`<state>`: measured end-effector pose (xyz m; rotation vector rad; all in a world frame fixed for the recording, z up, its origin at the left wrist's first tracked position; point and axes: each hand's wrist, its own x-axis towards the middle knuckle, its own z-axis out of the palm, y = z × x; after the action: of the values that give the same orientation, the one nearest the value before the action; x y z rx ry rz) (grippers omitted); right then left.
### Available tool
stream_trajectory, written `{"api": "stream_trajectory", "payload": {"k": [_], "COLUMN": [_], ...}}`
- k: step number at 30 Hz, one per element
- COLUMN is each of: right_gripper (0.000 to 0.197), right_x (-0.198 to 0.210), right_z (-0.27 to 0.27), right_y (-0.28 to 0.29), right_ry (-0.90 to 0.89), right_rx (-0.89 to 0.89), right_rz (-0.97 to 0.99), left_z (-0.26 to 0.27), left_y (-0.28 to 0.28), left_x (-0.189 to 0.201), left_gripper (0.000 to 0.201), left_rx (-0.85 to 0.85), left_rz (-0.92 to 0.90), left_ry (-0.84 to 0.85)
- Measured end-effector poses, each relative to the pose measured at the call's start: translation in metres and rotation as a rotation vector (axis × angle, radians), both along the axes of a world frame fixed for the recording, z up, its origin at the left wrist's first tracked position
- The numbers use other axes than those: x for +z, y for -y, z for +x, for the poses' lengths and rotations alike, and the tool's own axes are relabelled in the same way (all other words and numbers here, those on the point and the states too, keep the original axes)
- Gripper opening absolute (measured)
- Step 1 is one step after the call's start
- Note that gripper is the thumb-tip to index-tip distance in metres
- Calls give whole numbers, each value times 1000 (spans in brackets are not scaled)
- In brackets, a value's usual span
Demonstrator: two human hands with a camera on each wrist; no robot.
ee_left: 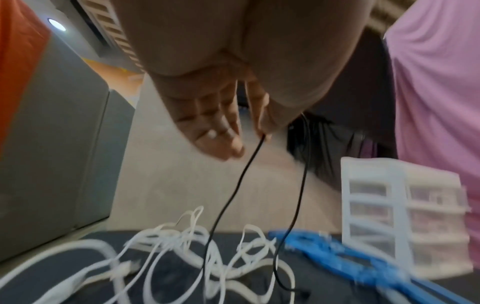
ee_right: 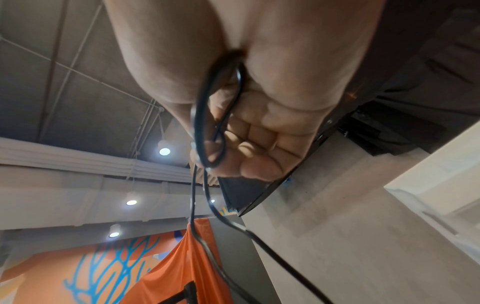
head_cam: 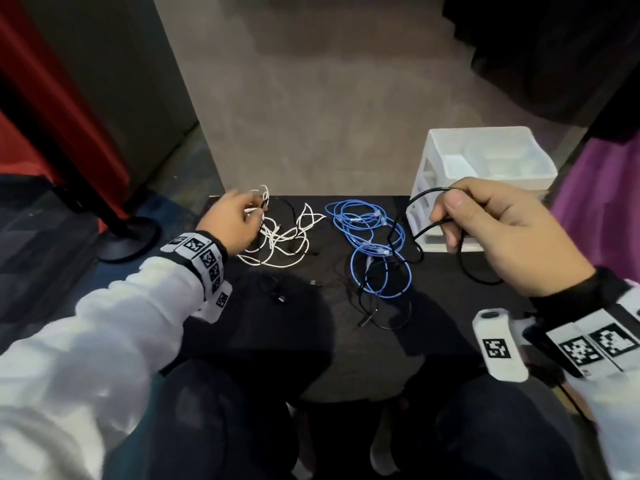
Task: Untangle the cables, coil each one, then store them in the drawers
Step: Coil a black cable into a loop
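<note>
My right hand (head_cam: 512,233), raised at about three o'clock just in front of the drawers (head_cam: 485,168), grips loops of the black cable (head_cam: 420,199) I am coiling, while my left hand (head_cam: 230,223) at ten o'clock pinches a thin black strand above the white cable (head_cam: 277,244) tangle. The blue cable (head_cam: 370,237) lies heaped at centre on the table (head_cam: 242,341), black strands crossing it. Untangling is barely begun, I judge; next I must draw the black strand free of the white loops without tightening them.
</note>
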<state>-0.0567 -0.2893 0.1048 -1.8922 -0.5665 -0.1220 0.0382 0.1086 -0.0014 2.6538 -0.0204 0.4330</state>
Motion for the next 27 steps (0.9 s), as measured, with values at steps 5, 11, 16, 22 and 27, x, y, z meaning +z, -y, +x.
{"api": "stream_trajectory", "payload": {"k": [5,11,16,22,27], "right_gripper": [29,29,30,30,30], "right_x": [-2,10,24,32,30], "right_z": [-6,-17,-25,-41,-58], "right_y": [8,7,-6,1,12], "right_ry": [1,-2,15,46,32], "right_rx": [-5,10,40,12,-14], "right_rz": [-29,14,20,-23,21], "left_z": [-34,-120,-124,-82,-103], "left_y": [14,110,171,121,115], "left_x": [-23,-65,-107,-114,-92], "left_gripper": [53,33,56,84,50], "left_rx": [180,-226,-215,-37,31], "left_rz": [-209,-354,-340,-54,-35], "left_ry": [5,121,-65,-354,-62]}}
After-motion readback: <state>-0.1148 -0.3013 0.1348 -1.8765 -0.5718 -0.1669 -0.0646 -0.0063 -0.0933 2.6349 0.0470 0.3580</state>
